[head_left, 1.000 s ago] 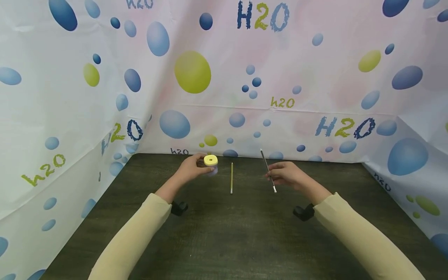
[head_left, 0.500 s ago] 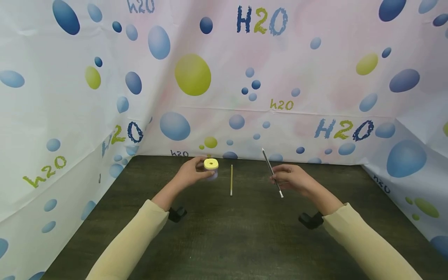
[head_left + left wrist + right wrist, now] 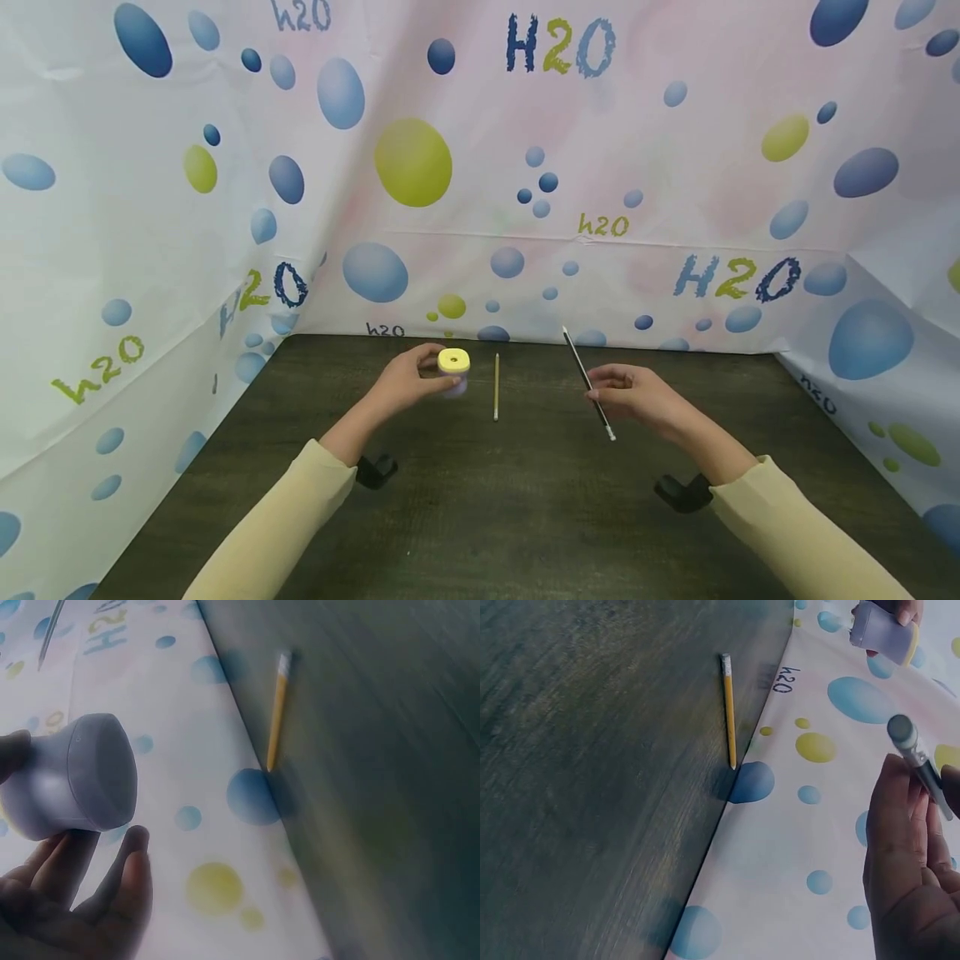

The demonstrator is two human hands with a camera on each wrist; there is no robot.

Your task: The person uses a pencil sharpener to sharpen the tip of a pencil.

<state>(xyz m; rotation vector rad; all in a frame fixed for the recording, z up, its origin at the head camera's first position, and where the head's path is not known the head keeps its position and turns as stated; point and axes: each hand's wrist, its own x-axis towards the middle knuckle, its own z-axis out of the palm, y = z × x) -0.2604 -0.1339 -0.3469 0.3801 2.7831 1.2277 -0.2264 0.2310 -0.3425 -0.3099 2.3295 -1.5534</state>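
My left hand grips a small pencil sharpener with a yellow top, a hole in its middle, and a pale purple body. In the left wrist view the flat base of the sharpener is raised above the table, thumb on one side and fingers on the other. A dark pencil with a white eraser end is pinched between thumb and fingers of my right hand. It slants, pointed end up and away, eraser end toward me. Between the hands a yellow pencil lies on the table, tip pointing away.
The dark wooden table ends at a white backdrop printed with bubbles and H2O lettering. Black wrist mounts hang beneath both wrists. Cream sleeves cover the forearms.
My right hand has drawn back toward me and slightly right with the dark pencil. The left hand stays about where it was, still holding the sharpener. The yellow pencil has not moved.
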